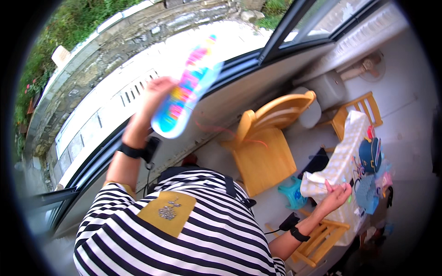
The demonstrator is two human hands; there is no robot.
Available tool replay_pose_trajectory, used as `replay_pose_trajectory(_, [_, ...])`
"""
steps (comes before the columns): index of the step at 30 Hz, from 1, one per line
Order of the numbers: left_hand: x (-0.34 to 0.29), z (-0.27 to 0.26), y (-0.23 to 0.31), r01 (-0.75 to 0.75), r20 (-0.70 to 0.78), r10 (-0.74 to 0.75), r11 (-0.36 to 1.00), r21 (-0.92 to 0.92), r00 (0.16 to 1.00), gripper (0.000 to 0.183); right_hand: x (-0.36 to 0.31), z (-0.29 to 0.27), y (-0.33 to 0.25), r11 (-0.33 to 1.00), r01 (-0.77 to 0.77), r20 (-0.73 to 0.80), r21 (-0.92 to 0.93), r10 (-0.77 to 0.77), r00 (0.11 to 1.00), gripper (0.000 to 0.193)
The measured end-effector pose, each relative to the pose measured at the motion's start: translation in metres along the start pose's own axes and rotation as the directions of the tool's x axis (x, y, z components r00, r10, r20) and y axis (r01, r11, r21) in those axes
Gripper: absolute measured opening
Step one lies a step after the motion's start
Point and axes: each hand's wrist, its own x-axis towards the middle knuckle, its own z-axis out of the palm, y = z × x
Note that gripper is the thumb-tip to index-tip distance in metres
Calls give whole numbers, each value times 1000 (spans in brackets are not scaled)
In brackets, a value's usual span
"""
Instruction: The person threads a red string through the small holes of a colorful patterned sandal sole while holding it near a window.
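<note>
At far left, wears a wristband with a thin cable below; could snag that cable by stretching farther out. Holds the left hand raised, clamped on the long left edge of the pack; could drop this flat, bright, blurred pack outside through too thin a grip or too quick a swing. Might also knock its edge on the window frame, just behind in this view, with depth hard to judge. Farther right, has a chair beside the body; could bump it by turning without looking down. Holds the right hand well apart from the left, fingers curled over or beside the tabletop; impossible to make out anything in its grasp. Could catch the cloth there, drag it, and so topple the bag at far right.
</note>
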Motion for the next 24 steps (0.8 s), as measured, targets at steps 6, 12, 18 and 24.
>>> replay_pose_trajectory(6, [-48, 106, 34, 337, 429, -245, 929, -151, 869, 20, -95, 102, -100, 979, 142, 552, 149, -201, 809, 15])
replay_pose_trajectory(12, [-61, 122, 34, 380, 541, -230, 906, -184, 809, 21, -119, 124, -119, 819, 556, 680, 140, -488, 547, 23])
replay_pose_trajectory(18, [-65, 127, 33, 414, 587, -218, 883, -222, 780, 19, -121, 124, -117, 822, 560, 691, 105, -465, 553, 20])
replay_pose_trajectory(24, [-67, 131, 33, 420, 575, -227, 879, -226, 786, 22, -118, 123, -122, 907, 419, 727, 37, -312, 612, 14])
